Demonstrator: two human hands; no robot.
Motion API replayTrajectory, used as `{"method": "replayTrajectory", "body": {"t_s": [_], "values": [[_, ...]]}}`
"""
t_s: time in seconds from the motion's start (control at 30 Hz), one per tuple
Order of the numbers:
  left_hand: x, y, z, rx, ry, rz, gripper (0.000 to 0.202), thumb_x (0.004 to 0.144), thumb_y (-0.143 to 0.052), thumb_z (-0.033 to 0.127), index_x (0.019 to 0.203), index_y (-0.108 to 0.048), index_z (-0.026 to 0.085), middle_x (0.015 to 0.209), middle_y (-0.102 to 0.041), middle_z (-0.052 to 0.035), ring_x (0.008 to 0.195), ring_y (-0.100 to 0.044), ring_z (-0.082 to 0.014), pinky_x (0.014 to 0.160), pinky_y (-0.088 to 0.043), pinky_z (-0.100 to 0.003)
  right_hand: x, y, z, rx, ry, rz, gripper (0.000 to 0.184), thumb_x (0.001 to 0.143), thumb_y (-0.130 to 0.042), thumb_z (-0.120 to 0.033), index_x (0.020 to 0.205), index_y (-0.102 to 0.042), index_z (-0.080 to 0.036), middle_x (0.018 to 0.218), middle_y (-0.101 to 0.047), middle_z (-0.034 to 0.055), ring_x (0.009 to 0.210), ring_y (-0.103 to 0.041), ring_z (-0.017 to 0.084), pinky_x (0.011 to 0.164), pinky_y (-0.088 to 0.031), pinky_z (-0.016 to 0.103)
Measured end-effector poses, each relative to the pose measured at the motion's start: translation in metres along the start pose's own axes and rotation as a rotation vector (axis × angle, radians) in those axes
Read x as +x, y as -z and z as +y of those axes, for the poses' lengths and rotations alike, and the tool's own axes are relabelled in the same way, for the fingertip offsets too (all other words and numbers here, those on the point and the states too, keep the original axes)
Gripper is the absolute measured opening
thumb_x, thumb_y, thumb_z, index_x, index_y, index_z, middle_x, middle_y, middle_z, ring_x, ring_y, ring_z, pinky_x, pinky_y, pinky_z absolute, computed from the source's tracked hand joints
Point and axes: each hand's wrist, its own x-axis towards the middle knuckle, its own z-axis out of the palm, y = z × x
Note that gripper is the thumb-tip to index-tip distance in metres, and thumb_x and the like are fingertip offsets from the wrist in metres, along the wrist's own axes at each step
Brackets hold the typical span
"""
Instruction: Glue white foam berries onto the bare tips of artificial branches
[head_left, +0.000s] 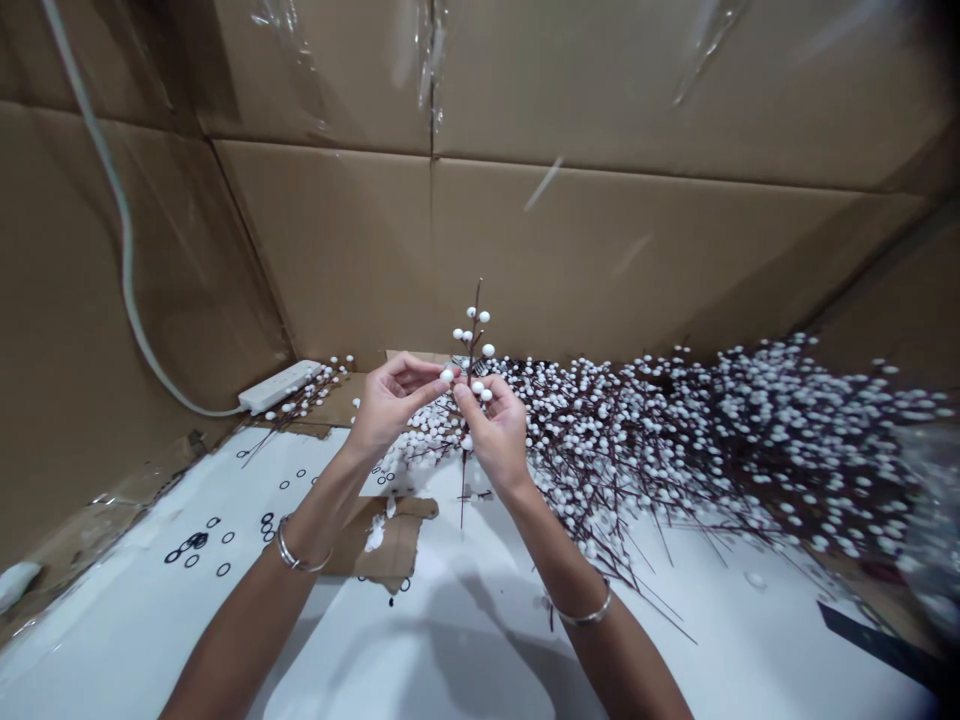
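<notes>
Above the table I hold up one artificial berry stem [474, 345], a thin brown twig with white round berries, standing nearly upright. My right hand [495, 425] is closed round the stem's middle, thumb and fingers pinching it. On the other side, my left hand [397, 395] pinches a white berry [448, 376] of the same stem between thumb and fingertips. The stem's lower end hangs below my right hand. Behind and to the right lies a large heap of similar berry stems [637, 430].
Black rubber rings [196, 541] lie scattered on the white table [480, 600] at left. A torn cardboard piece [397, 540] lies near the middle. A white power strip [281, 387] with its cable [124, 220] sits at back left, beside several stems [300, 400]. Cardboard walls [337, 240] enclose the table.
</notes>
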Motion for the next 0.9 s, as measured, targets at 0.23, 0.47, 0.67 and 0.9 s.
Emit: {"method": "replayTrajectory", "body": {"t_s": [0.23,0.47,0.67,0.9], "values": [[0.001,0.001,-0.001,0.043,-0.014,0.023,0.024,0.072,-0.081,0.029,0.085,-0.064,0.018,0.096,-0.075,-0.0064,0.094,-0.071,-0.0197,0.087,-0.057,-0.034,0.003,0.003,0.001,-0.024,-0.004,-0.050,0.022,0.081,-0.067,-0.041,0.077,-0.056,-0.021,0.079,-0.061,-0.0005,0.076,-0.056,0.015,0.073,-0.045,0.028],[0.003,0.007,0.010,0.007,-0.021,-0.083,0.037,0.079,-0.076,0.026,0.112,-0.060,0.022,0.109,-0.072,-0.0074,0.106,-0.067,-0.0198,0.092,-0.054,-0.032,0.006,0.004,-0.002,0.136,-0.112,-0.105,0.015,0.079,-0.071,-0.036,0.082,-0.066,-0.022,0.095,-0.072,0.0016,0.094,-0.065,0.018,0.089,-0.048,0.031],[0.002,0.007,0.012,0.113,-0.052,-0.045,0.029,0.083,-0.072,0.031,0.107,-0.065,0.018,0.105,-0.073,-0.0084,0.098,-0.069,-0.0194,0.085,-0.055,-0.030,0.007,0.006,-0.001,0.151,-0.153,-0.102,0.016,0.077,-0.072,-0.036,0.086,-0.071,-0.022,0.098,-0.074,0.0034,0.100,-0.066,0.020,0.096,-0.048,0.035],[0.000,0.003,0.011,0.138,-0.061,0.048,0.022,0.077,-0.076,0.032,0.091,-0.067,0.017,0.090,-0.073,-0.0051,0.084,-0.070,-0.0168,0.078,-0.056,-0.028,0.007,0.008,-0.002,0.111,-0.105,-0.145,0.016,0.079,-0.072,-0.037,0.085,-0.069,-0.023,0.094,-0.072,0.0033,0.096,-0.066,0.019,0.093,-0.049,0.037]]}}
